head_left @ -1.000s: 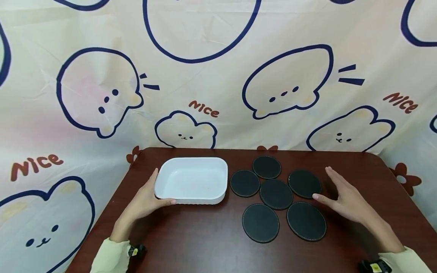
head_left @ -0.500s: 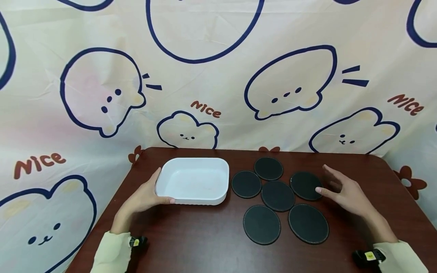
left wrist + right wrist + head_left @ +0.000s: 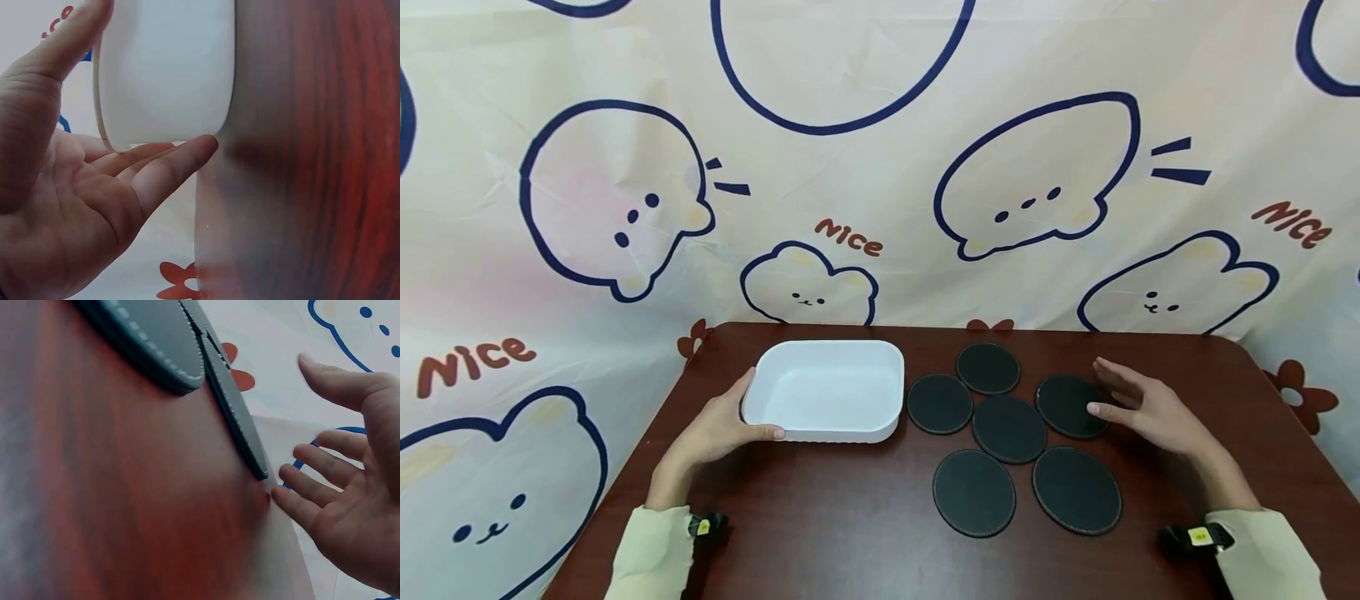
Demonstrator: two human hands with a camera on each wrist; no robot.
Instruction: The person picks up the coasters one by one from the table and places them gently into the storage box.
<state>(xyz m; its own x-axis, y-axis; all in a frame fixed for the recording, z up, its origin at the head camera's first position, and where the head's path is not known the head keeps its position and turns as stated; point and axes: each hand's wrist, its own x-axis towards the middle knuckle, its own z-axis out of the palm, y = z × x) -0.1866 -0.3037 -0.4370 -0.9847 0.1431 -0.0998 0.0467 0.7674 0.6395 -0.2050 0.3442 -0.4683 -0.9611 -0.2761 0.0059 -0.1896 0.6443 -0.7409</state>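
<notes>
A white tray [image 3: 827, 393] is held at the back left of a brown table [image 3: 850, 521] by the left hand [image 3: 721, 425], its thumb laid along the near side and its fingers set against the left end. The right hand [image 3: 1159, 414] is poised beside the back right one of six black discs [image 3: 1009, 428], thumb and fingers spread apart and nothing held; whether the disc is touched cannot be told. Both forearms [image 3: 672, 482], in pale sleeves [image 3: 651, 552], are angled inward. The word "Nice" [image 3: 855, 242] is printed three times in red-brown on the backdrop [image 3: 880, 183]; the yellow labels [image 3: 1201, 536] on the wrist straps [image 3: 1175, 542] are too small to be read. The tray is parted from the nearest disc by a narrow gap, the table's far edge is met by the backdrop, and a wide stretch of table is framed between the forearms.
</notes>
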